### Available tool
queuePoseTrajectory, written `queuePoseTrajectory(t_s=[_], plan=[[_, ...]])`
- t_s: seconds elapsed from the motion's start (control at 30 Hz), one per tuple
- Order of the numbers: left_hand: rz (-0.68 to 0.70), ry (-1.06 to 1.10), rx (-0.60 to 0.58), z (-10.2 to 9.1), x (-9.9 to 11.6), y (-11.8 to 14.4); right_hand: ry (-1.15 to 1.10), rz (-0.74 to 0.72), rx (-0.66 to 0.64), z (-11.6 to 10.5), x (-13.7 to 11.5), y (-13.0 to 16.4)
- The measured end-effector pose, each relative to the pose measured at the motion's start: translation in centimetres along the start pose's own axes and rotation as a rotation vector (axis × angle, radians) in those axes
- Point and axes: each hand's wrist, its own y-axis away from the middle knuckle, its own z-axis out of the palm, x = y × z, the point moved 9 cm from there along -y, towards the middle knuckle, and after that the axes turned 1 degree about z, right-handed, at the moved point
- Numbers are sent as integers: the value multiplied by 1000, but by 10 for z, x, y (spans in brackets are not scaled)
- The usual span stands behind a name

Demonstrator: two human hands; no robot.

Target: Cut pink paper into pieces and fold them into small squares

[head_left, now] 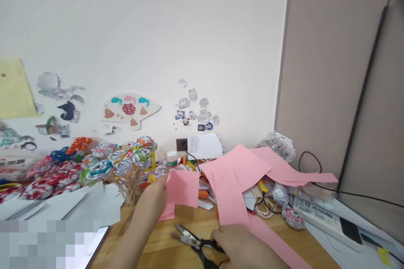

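A square piece of pink paper [183, 188] is pinched in my left hand [155, 196], standing up over the wooden table. Just below it, another pink paper piece [168, 212] lies partly hidden behind it. My right hand [238, 241] has its fingers curled around a black handle of the scissors [198, 243]. The blades point left, a little apart, low over the tabletop. Beyond my right hand, a long pink paper strip [230, 197] runs from the larger pink sheets [241, 166] heaped at the back.
Rolled-up paper flowers [123, 159] crowd the back left beside white sheets [91, 204]. A phone [96, 246] lies at lower left. A white-lidded bottle [172, 159] stands near the wall. At right are a bead string [265, 210], a long white box [325, 218] and a black cable [362, 197].
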Motion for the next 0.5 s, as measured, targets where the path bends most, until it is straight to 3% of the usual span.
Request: queuePoseTrajectory(t_s=[0.1,0.17,0.5], plan=[[155,-46,-97,6,32,-7,-21,13,3,0,0,2],[200,-70,-135,8,43,-14,-50,26,13,0,1,2],[126,-63,-70,-19,35,-21,-170,18,22,-1,-19,-1]])
